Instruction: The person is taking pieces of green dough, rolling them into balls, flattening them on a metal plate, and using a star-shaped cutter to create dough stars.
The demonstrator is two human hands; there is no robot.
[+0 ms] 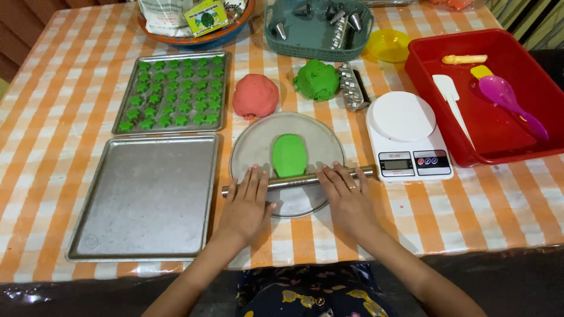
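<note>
Nearest, both hands lie flat with fingers stretched out, pressing on a metal rolling pin [296,180]: the left hand [245,205] on its left part, the right hand [346,196] on its right part, neither curled around it. The pin lies across the near side of a round metal plate [254,147], touching the near end of an oval of flattened green dough [289,155] on that plate.

To the left, an empty rectangular baking tray [150,196]. Beyond it, a second baking tray [171,92] carries rows of small green star-shaped cookies [176,97]. To the right of the plate stands a white kitchen scale [407,135].

Farther off, a pink dough ball [255,95] and a green dough lump [317,79] sit on the cloth, with a metal cutter [353,88] just beside the green one. The red tub [531,82] on the right holds a white scraper [451,100], a purple spoon [510,101] and a yellow-handled tool [465,59].

At the far edge: a teal basket [317,50] with metal piping tips [341,17], a small yellow bowl [389,44], and an orange-and-blue bowl [202,38] of packets.

Everything rests on an orange and white checked tablecloth [470,205]
</note>
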